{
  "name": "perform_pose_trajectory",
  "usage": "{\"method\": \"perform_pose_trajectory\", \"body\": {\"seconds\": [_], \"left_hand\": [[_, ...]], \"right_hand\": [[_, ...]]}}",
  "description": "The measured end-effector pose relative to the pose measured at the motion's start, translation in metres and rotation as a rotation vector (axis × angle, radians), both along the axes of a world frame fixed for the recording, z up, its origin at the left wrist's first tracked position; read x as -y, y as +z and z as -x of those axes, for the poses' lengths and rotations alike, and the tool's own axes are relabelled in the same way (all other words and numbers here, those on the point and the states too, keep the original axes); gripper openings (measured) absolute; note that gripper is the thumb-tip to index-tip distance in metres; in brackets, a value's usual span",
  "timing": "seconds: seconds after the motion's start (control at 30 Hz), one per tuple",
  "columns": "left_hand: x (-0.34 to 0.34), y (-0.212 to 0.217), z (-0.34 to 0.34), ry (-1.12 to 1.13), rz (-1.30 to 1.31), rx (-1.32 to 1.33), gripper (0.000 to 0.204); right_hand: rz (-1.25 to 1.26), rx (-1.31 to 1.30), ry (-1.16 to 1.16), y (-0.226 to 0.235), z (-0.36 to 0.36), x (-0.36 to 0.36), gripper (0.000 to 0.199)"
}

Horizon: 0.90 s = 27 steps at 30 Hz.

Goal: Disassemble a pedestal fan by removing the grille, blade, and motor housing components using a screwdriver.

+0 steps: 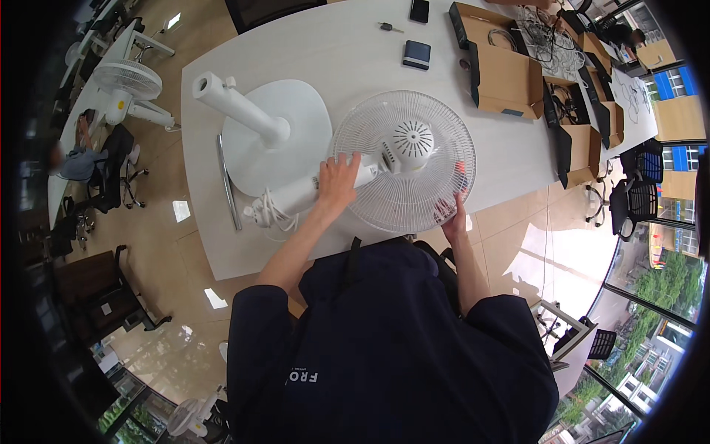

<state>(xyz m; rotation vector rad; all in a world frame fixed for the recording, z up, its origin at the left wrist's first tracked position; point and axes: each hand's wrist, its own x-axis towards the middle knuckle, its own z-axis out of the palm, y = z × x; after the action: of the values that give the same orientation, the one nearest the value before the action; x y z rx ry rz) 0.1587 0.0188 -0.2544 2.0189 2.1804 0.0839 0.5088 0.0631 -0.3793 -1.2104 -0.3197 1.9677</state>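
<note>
A white electric fan (pixel 410 140) lies at the table's near edge, its round wire grille on the right and its neck on the left. My left hand (pixel 339 181) is closed around the white neck, fingers wrapped over the top. At the grille's lower right rim, my right hand (pixel 455 214) grips the edge, with some fingers showing through the wires. A coiled white power cord (pixel 274 209) hangs at the neck's left end. Behind it stands the white fan base (pixel 310 111) with a thick tilted tube (pixel 237 107). A metal rod (pixel 228 181) lies left of the base.
A dark blue wallet (pixel 417 55), a key (pixel 390 27) and a black phone (pixel 419 10) lie at the far side. Open cardboard boxes (pixel 506 78) with cables fill the right. Another fan (pixel 127 85) and a seated person (pixel 81 159) are on the left.
</note>
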Motion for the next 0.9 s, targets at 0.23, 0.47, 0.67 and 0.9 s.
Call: {"method": "perform_pose_trajectory", "body": {"seconds": [0.23, 0.47, 0.67, 0.9], "left_hand": [[0.016, 0.012, 0.006, 0.043, 0.109, 0.120, 0.070], [0.007, 0.058, 0.012, 0.056, 0.236, 0.279, 0.061], [0.001, 0.065, 0.022, 0.077, 0.378, 0.400, 0.061], [0.002, 0.057, 0.039, 0.093, 0.414, 0.562, 0.061]], "right_hand": [[-0.123, -0.002, 0.028, 0.039, -0.022, 0.010, 0.050], [-0.354, 0.276, 0.098, 0.112, -0.037, 0.000, 0.051], [-0.513, 0.578, 0.103, 0.204, -0.009, -0.050, 0.042], [-0.746, 0.771, 0.082, 0.255, 0.041, -0.071, 0.043]]}}
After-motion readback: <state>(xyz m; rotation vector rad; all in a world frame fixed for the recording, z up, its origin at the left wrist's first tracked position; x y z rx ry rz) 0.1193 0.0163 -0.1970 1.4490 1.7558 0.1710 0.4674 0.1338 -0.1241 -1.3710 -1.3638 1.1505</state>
